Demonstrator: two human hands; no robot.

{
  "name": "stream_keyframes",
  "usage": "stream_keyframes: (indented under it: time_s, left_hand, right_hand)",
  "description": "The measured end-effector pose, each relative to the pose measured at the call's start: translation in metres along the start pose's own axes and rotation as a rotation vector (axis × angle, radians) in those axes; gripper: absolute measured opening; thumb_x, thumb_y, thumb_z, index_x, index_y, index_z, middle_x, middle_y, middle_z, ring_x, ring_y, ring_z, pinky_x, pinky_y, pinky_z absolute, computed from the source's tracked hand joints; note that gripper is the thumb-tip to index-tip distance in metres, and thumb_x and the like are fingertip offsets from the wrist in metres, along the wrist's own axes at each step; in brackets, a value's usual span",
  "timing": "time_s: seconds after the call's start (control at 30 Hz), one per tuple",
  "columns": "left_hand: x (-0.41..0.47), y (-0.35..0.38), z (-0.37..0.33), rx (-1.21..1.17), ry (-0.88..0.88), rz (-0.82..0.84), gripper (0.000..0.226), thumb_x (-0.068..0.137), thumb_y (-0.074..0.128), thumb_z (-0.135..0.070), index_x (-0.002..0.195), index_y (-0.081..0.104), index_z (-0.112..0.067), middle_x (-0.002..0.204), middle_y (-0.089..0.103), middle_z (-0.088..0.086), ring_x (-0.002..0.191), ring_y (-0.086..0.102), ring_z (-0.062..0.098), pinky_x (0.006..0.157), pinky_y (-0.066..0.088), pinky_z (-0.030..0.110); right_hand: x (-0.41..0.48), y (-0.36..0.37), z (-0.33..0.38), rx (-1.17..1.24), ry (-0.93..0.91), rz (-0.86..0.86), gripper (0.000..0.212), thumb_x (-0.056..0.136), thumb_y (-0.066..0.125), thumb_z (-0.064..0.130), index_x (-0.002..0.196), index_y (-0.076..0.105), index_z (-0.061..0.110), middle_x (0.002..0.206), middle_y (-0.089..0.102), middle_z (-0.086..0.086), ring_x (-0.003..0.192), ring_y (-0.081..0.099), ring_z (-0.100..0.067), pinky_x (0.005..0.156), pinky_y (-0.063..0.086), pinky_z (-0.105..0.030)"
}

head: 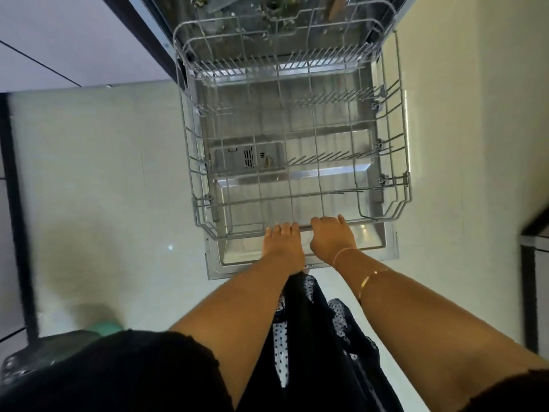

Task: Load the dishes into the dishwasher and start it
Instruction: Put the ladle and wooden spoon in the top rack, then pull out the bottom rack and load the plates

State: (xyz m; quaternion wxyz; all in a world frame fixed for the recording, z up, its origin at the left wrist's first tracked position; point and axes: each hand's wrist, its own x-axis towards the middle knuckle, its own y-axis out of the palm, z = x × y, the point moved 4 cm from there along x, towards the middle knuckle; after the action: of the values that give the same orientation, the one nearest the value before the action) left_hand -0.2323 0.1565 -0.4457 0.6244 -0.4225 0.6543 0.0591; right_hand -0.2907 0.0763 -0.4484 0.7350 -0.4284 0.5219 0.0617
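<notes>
a dark bin [59,352] sits near left on the floor; the left hand [283,242] curls over the near rail of the rack [237,233]; just right of it the right hand [331,236] grips the same rail, 2 hands side by side probably to slide it evenly; the rack lies out over the lowered door [372,243], holding 0 dishes, so loading looks not yet begun.

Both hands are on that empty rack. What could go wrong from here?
The rack sits far out over the open door; a further pull may roll it off the end. The left hand and right hand grip its front rim close together, so an uneven tug could skew it. The low door is a trip hazard.
</notes>
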Motion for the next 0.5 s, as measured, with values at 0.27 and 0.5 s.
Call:
stream_keyframes:
  time_s: [0.27,0.5]
  left_hand:
    - [-0.044,-0.035,0.001,-0.049,-0.145,-0.100,0.076,0.093,0.037,-0.014,0.147,-0.015,-0.006,0.157,-0.012,0.015,0.145,-0.010,0.030,0.119,-0.002,0.042]
    - [-0.164,-0.108,0.015,-0.014,-0.194,-0.273,0.072,0.095,0.041,-0.018,0.149,-0.005,-0.007,0.157,-0.006,0.015,0.145,-0.008,0.031,0.119,-0.002,0.042]
  right_hand:
    - [-0.020,-0.051,0.039,-0.087,-0.091,-0.075,0.044,0.098,0.032,0.024,0.138,0.037,0.005,0.146,0.036,-0.016,0.138,0.028,-0.030,0.114,0.025,-0.042]
    - [-0.121,-0.123,0.091,-0.173,-0.255,-0.158,0.051,0.094,0.045,0.024,0.141,0.032,0.010,0.149,0.031,-0.015,0.142,0.021,-0.029,0.115,0.021,-0.043]
